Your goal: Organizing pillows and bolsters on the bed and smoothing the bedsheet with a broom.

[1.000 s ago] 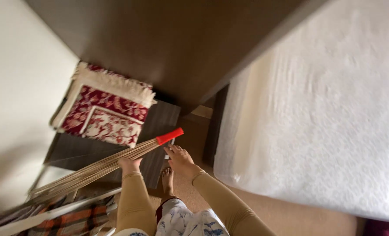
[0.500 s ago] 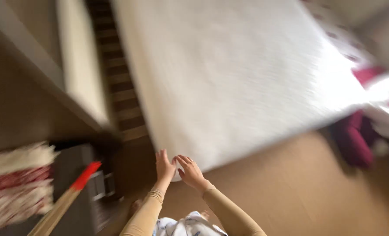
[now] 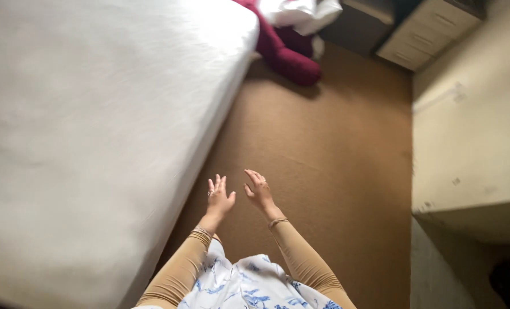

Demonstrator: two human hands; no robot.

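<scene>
Both hands are held out empty above the floor: the left hand (image 3: 219, 197) has its fingers spread and slightly raised, the right hand (image 3: 259, 191) has its fingers loosely curled and apart, and neither grips or touches anything. The nearest thing to them is the mattress (image 3: 94, 131), which fills the left half of the view, its long edge running just beside the left hand. It is a thick white slab with a faintly quilted cover and rounded corners, bright where window light falls on the far end. By its bulk it looks heavy and awkward for one person, soft on the surface yet stiff enough to hold its shape, and likely to flex when lifted by one side (the smooth cover offers little for the fingers to catch). The side edge near the left hand, or the underside of that edge, looks like the best place to take hold, palms under and fingers hooked. The floor (image 3: 323, 171) is a matte brown carpet with a short, even pile. At the far end lies a dark red cloth bundle (image 3: 286, 54) with white bedding (image 3: 303, 11) crumpled over it, both limp and light-looking. A pale wall (image 3: 467, 143) rises at the right.
</scene>
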